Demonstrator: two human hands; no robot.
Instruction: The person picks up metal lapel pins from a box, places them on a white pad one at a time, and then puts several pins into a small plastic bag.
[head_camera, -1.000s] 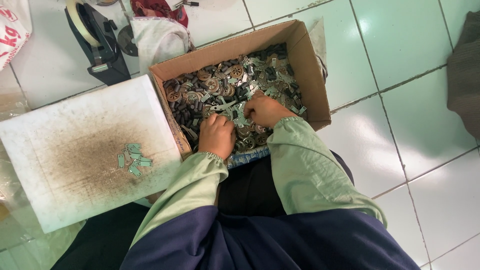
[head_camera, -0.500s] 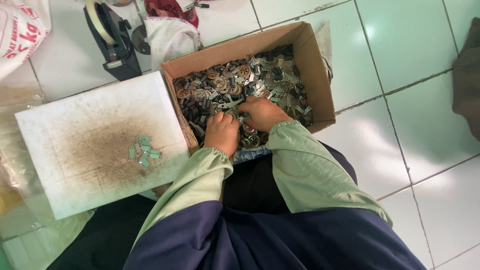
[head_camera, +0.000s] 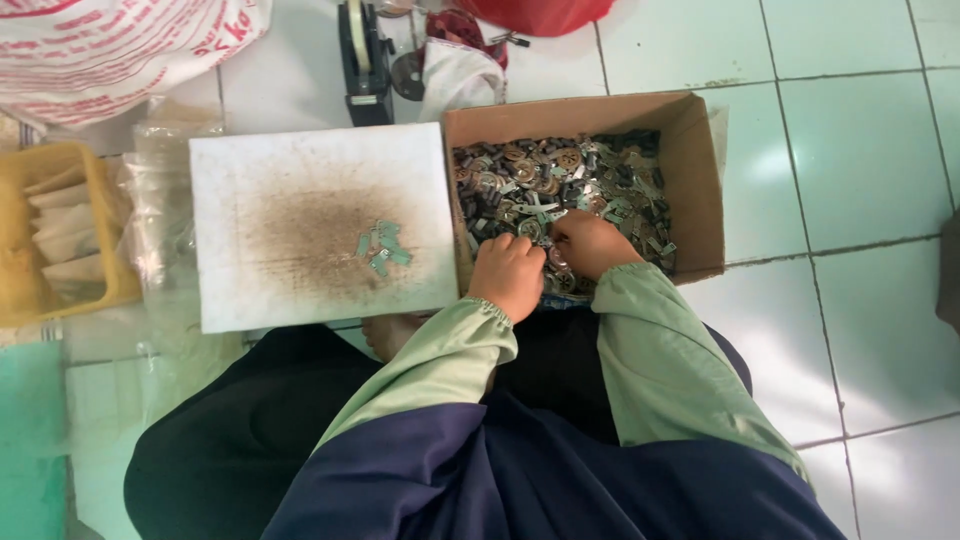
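Note:
A brown cardboard box (head_camera: 700, 180) on the tiled floor holds a heap of small metal parts (head_camera: 560, 180), round and flat ones mixed. Both hands reach into its near side. My left hand (head_camera: 510, 275) is curled, knuckles up, resting on the parts by the box's left wall. My right hand (head_camera: 590, 243) sits beside it, fingers bent down into the heap. What each hand's fingers grip is hidden. Left of the box lies a white board (head_camera: 300, 180) with a dark smudge and a small pile of pale green flat pieces (head_camera: 382, 247).
A tape dispenser (head_camera: 362, 55) and a white cloth (head_camera: 455, 75) lie beyond the board. A yellow basket (head_camera: 75, 160) stands at the left, with clear plastic bags (head_camera: 160, 230) beside it. A printed white sack (head_camera: 110, 45) is at the top left. White floor tiles (head_camera: 860, 150) stretch right.
The view has shifted left and closer, showing the yellow basket. Both hands stay in the box, working among the metal parts at its near edge.

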